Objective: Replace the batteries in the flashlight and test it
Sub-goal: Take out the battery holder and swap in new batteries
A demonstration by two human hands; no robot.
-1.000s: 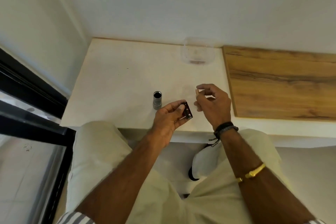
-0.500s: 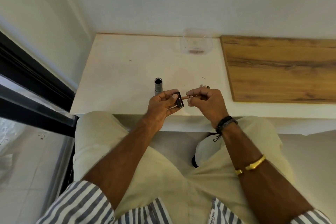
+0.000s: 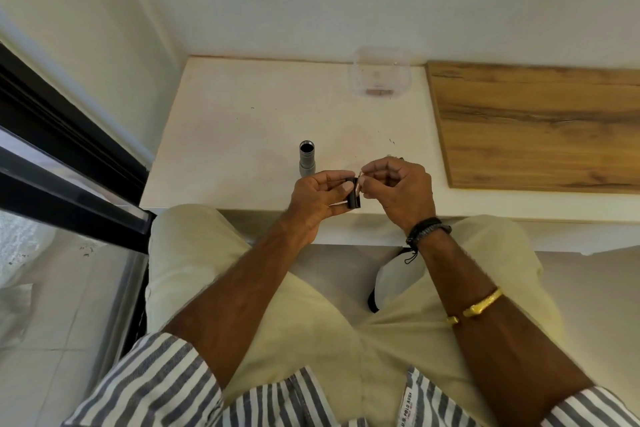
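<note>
A grey flashlight body (image 3: 306,159) stands upright on the white table (image 3: 242,121), its open end up, just beyond my left hand. My left hand (image 3: 317,203) grips a small black battery holder (image 3: 354,192) above the table's front edge. My right hand (image 3: 398,187) pinches a small battery (image 3: 360,180) between thumb and fingers, its end touching the holder's top. Most of the battery is hidden by my fingers.
A clear plastic container (image 3: 381,74) sits at the back of the table by the wall. A wooden board (image 3: 540,125) covers the table's right part. A black window frame (image 3: 65,163) runs along the left. My knees are below the table edge.
My right hand came in from the right with the battery and met the holder. My left hand turned the holder more upright. The view shifted downward.
</note>
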